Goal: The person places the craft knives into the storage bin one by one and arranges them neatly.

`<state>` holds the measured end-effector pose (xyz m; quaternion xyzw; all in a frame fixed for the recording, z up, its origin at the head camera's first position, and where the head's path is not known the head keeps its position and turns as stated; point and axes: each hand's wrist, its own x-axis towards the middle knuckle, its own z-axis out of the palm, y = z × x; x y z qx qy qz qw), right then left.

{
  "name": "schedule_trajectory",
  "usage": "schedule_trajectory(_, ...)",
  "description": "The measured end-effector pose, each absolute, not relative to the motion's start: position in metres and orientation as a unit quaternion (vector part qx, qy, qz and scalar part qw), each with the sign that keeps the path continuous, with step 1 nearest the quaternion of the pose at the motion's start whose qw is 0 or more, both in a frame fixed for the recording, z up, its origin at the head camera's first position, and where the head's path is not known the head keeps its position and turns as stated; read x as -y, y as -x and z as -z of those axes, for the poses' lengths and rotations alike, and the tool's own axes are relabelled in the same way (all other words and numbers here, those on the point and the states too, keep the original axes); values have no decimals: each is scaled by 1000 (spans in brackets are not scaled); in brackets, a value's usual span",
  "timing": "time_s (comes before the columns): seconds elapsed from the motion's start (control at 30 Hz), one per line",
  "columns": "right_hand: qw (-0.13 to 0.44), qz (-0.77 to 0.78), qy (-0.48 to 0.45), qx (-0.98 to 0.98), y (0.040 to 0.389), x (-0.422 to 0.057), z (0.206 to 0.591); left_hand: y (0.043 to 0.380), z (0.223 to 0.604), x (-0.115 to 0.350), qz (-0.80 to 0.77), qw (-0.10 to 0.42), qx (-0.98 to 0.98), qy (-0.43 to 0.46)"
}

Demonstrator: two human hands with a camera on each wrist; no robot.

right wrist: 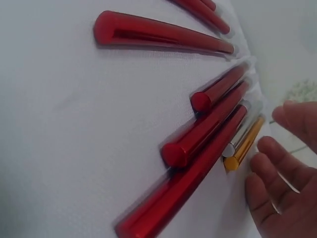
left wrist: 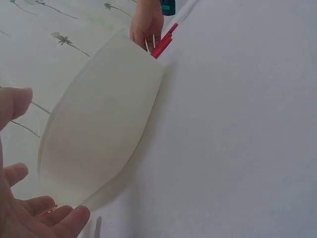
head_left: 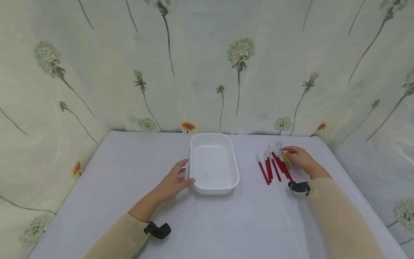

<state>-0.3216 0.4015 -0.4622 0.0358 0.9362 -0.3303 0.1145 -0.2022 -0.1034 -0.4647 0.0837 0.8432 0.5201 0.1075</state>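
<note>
Beside the left side of a white rectangular tray [head_left: 213, 167] is my left hand [head_left: 172, 183], its fingers spread and its thumb at the tray's near left corner. In the left wrist view the tray's outer wall [left wrist: 104, 114] rises past the fingertips. My right hand [head_left: 300, 160] reaches over the far end of a group of slim sticks on the right. A gold stick [right wrist: 245, 145] lies nearest its fingers, with a silver stick [right wrist: 237, 141] alongside. Thumb and fingers stand apart in the right wrist view, with nothing between them. Several shiny red sticks [right wrist: 163, 32] with clear tips lie close by.
A white cloth [head_left: 252, 223] covers the table. Behind it hangs a curtain [head_left: 200, 64] printed with dandelions, meeting the table's back edge. The loose sticks fan out to the tray's right, with cloth between them and the tray.
</note>
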Motion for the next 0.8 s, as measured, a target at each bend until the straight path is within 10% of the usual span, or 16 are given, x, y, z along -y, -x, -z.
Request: schedule_trajectory(0.8,127,374,-61,-917,330,-409,476,202,474,93,-548,120,-822,-100)
